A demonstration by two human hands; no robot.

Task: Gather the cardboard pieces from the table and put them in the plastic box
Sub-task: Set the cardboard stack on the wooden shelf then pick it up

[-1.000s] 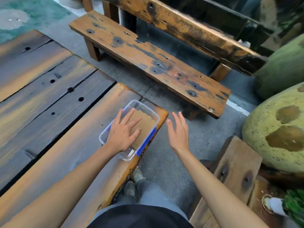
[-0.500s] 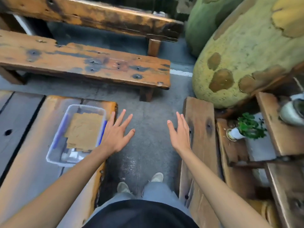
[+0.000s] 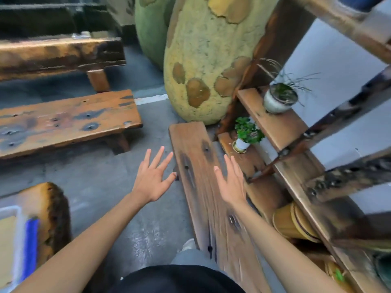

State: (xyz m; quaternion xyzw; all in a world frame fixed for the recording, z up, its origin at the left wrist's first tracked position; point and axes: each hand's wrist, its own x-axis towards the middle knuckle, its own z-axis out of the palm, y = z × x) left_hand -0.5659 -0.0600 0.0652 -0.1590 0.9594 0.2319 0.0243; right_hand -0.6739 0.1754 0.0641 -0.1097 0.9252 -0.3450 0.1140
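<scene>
At the near left edge of the view sits the plastic box point(image 3: 14, 248), resting on the end of the wooden table point(image 3: 49, 210), with a tan cardboard piece point(image 3: 6, 246) lying flat inside it beside a blue strip. Both hands are held out empty over the middle of the scene: the left hand point(image 3: 153, 178) has its fingers spread above the concrete floor point(image 3: 101, 178), and the right hand point(image 3: 232, 182), fingers extended and close together, hovers over a wooden plank point(image 3: 203, 187) on the right. Neither touches anything. Judging by this, a piece is already stowed and no loose cardboard shows anywhere. The next move likely calls for checking the table for leftover pieces, or the gathering may be finished.
</scene>
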